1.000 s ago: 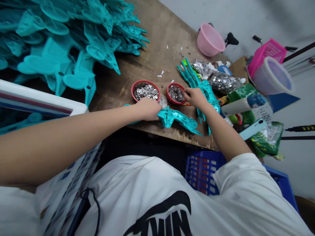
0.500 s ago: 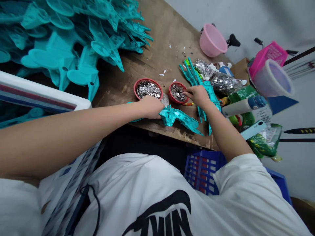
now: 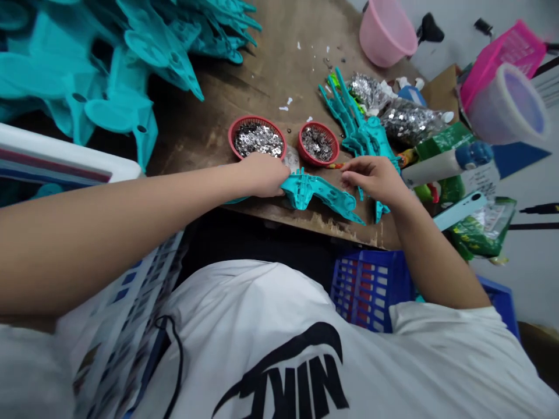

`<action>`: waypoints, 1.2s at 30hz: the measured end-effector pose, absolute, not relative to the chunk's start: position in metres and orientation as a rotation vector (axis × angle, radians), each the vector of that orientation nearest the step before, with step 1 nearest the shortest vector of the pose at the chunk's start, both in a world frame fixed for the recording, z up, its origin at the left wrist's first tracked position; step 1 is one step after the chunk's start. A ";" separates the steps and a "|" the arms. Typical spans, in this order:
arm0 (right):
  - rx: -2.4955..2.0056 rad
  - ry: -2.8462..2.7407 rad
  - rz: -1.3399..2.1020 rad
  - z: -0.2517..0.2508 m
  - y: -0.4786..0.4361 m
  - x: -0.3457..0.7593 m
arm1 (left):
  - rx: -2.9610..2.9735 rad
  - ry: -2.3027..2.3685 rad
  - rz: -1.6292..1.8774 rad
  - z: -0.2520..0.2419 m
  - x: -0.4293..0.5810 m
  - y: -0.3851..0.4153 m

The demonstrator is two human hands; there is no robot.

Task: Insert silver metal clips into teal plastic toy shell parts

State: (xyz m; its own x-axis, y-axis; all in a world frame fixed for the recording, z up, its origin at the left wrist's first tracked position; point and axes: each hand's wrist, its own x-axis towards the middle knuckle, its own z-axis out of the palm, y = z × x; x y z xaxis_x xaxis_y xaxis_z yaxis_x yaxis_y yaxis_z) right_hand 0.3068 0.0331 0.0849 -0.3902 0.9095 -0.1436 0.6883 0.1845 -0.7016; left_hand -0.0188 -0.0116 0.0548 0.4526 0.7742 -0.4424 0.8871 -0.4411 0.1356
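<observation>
Right hand (image 3: 375, 180) has drawn away from the small basket and now hovers open, fingers (image 3: 349, 166) loosely spread, just above the teal part (image 3: 318, 195) lying on the table edge. The view has also tipped, showing more of the white shirt (image 3: 244, 331).

Across the wooden table (image 3: 205, 110) sprawls a big heap of teal moldings (image 3: 109, 75), with a white bin (image 3: 52, 151) below it at the left and a blue crate (image 3: 371, 291) under the table's near edge. Beyond lie a pink bowl (image 3: 386, 32), a pink basket (image 3: 502, 61), a clear tub (image 3: 509, 105) and a green packet (image 3: 483, 230).

Left hand (image 3: 262, 177) is curled down over one end of the teal part, apparently holding it, though the palm hides the grip and whatever lies beneath. Pinning that end flat against the wood gives the fingers of the other hand a steady piece to work on. A second teal part (image 3: 362, 131) lies just past the right hand, partly overlapped by it.

Two red baskets, the larger (image 3: 228, 137) and the small one (image 3: 298, 142), hold silver sequins (image 3: 257, 139); bags of sequins (image 3: 410, 121) sit nearby. Individual sequins are too small to make out.
</observation>
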 end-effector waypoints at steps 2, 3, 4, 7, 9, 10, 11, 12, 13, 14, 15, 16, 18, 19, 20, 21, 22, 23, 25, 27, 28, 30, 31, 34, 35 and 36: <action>-1.524 -2.124 1.103 0.084 0.016 0.314 | 2.328 1.438 -0.496 0.055 -0.018 -0.013; -1.531 -2.098 1.111 0.081 0.011 0.317 | 2.313 1.457 -0.515 0.055 -0.018 -0.014; -1.540 -2.066 1.108 0.077 0.010 0.320 | 2.299 1.482 -0.526 0.054 -0.018 -0.015; -1.563 -2.000 1.102 0.063 0.015 0.328 | 2.267 1.565 -0.513 0.048 -0.019 -0.018; -1.562 -2.005 1.118 0.055 0.020 0.331 | 2.266 1.591 -0.532 0.046 -0.019 -0.018; -1.557 -2.017 1.130 0.052 0.021 0.332 | 2.268 1.596 -0.559 0.045 -0.019 -0.018; -1.551 -2.034 1.143 0.050 0.022 0.333 | 2.270 1.598 -0.594 0.046 -0.018 -0.018; -1.542 -2.054 1.158 0.049 0.022 0.333 | 2.271 1.600 -0.625 0.047 -0.018 -0.018; -1.530 -2.077 1.172 0.049 0.021 0.333 | 2.269 1.602 -0.651 0.048 -0.017 -0.017; -1.519 -2.100 1.182 0.048 0.020 0.332 | 2.266 1.605 -0.673 0.050 -0.016 -0.017; -1.510 -2.121 1.182 0.049 0.019 0.331 | 2.266 1.607 -0.693 0.052 -0.015 -0.017; -1.504 -2.142 1.169 0.049 0.018 0.330 | 2.265 1.611 -0.710 0.053 -0.015 -0.017; -1.503 -2.182 1.108 0.050 0.017 0.329 | 2.262 1.628 -0.726 0.055 -0.014 -0.017; -1.505 -2.203 1.072 0.050 0.018 0.328 | 2.259 1.639 -0.729 0.055 -0.014 -0.017; -1.509 -2.223 1.044 0.051 0.018 0.327 | 2.255 1.651 -0.727 0.054 -0.014 -0.017; -1.513 -2.244 1.030 0.051 0.018 0.326 | 2.250 1.660 -0.725 0.054 -0.014 -0.016; -1.520 -2.262 1.028 0.052 0.019 0.325 | 2.245 1.667 -0.722 0.053 -0.014 -0.016; -1.530 -2.273 1.033 0.052 0.019 0.324 | 2.242 1.670 -0.723 0.052 -0.014 -0.016; -1.556 -2.278 1.042 0.052 0.017 0.322 | 2.244 1.675 -0.740 0.052 -0.014 -0.016; -1.581 -2.268 1.028 0.050 0.016 0.319 | 2.256 1.675 -0.768 0.054 -0.014 -0.017; -1.593 -2.260 1.007 0.049 0.015 0.317 | 2.268 1.669 -0.771 0.055 -0.013 -0.018; -1.606 -2.242 0.951 0.046 0.014 0.313 | 2.285 1.658 -0.766 0.057 -0.013 -0.020; -1.603 -2.234 0.920 0.044 0.013 0.311 | 2.291 1.654 -0.760 0.058 -0.013 -0.020; -1.568 -2.225 0.853 0.041 0.014 0.309 | 2.305 1.656 -0.763 0.056 -0.014 -0.020; -1.561 -2.225 0.840 0.040 0.014 0.309 | 2.313 1.657 -0.766 0.054 -0.015 -0.019; -1.561 -2.222 0.827 0.040 0.014 0.310 | 2.321 1.655 -0.766 0.052 -0.016 -0.018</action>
State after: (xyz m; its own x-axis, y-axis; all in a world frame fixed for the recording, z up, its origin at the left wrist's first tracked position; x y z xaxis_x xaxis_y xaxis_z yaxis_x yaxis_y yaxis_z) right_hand 0.3101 0.0143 0.0398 -0.3632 0.9283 -0.0797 0.7545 0.2429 -0.6096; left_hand -0.0155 -0.0184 0.0523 0.2435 0.8249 -0.5102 0.9226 -0.3592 -0.1404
